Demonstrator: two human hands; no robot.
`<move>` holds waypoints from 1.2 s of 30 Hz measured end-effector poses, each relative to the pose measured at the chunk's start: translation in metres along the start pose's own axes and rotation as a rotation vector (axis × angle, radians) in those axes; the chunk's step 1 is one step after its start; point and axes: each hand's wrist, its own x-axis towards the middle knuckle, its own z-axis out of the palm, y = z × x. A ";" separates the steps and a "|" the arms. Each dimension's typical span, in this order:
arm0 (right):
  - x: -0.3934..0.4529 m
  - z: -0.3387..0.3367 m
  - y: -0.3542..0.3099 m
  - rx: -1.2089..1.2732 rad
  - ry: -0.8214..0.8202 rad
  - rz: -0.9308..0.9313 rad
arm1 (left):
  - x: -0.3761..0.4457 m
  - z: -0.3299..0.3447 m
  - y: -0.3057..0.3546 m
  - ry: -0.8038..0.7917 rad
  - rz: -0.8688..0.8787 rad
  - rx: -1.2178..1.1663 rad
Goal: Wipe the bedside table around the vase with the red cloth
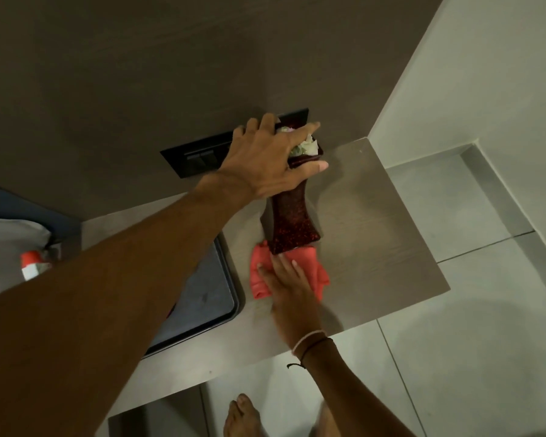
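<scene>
— Where are they in the job?

— Mid-wipe, I'd say. The right hand (286, 279) lies flat, fingers spread, pressing the red cloth (303, 269) onto the bedside table (391, 247). It isn't pinching the cloth, just holding it down under the palm, right against the foot of the vase (292, 222).

— And the other hand?

— The left hand (265, 162) is closed around the vase's top, thumb on one side of the rim and fingers over the white flowers (304, 146), steadying it.

— Which way does the vase run?

— It stands upright, mouth up. From above, its long axis reads from base at about 6 o'clock to mouth at 12, towards the black switch plate (199, 159) on the wall. I can't tell whether it's tipped slightly.

— Where does it sit?

— Near the middle of the tabletop, with a dark tray (227, 288) at its 8 o'clock.

— What next?

— Probably sweeping the cloth round to the vase's 3 o'clock side, then behind it. That calls for a firm hold on top so the tall, narrow vase doesn't topple.
</scene>
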 end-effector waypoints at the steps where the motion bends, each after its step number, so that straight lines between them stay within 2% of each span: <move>1: -0.005 -0.006 0.002 0.030 -0.034 -0.042 | -0.003 0.000 0.002 0.012 0.000 0.020; 3: -0.020 -0.018 0.006 0.106 -0.115 -0.056 | -0.010 0.004 0.008 0.034 -0.005 0.069; 4: -0.030 -0.027 0.007 0.190 -0.139 -0.006 | -0.013 0.006 0.011 0.040 -0.007 0.092; 7: -0.064 -0.061 0.007 0.642 -0.016 0.355 | -0.030 0.021 0.026 0.055 0.006 0.166; 10: -0.091 -0.088 0.010 1.134 0.074 0.563 | -0.047 0.037 0.038 0.155 0.018 0.236; 14: -0.094 -0.101 0.022 1.344 0.223 0.911 | -0.061 0.043 0.046 0.191 0.003 0.204; 16: -0.084 -0.105 0.015 1.397 0.184 0.951 | -0.069 0.038 0.046 0.203 -0.035 0.155; 18: -0.072 -0.111 0.003 1.410 0.061 0.919 | -0.090 0.034 0.046 0.285 -0.120 -0.017; 20: -0.060 -0.111 -0.010 1.425 -0.045 0.918 | -0.130 0.039 0.041 0.371 -0.271 -0.321; 24: -0.018 -0.089 -0.047 1.442 -0.207 0.819 | -0.216 0.076 0.016 0.260 -0.653 -1.020; 25: -0.005 -0.082 -0.057 1.409 -0.236 0.778 | -0.227 0.086 0.009 0.252 -0.729 -1.202; 27: 0.022 -0.061 -0.073 1.267 -0.265 0.714 | -0.237 0.101 -0.009 0.295 -0.878 -1.411; 31: 0.065 -0.028 -0.089 0.915 -0.278 0.573 | -0.225 0.112 -0.041 0.384 -1.060 -1.447; 35: 0.079 -0.034 -0.108 0.482 -0.426 0.402 | -0.210 0.089 -0.049 0.173 -1.018 -1.258; 36: 0.082 -0.075 -0.135 0.461 -0.406 0.378 | -0.217 0.043 -0.046 0.138 -0.963 -1.174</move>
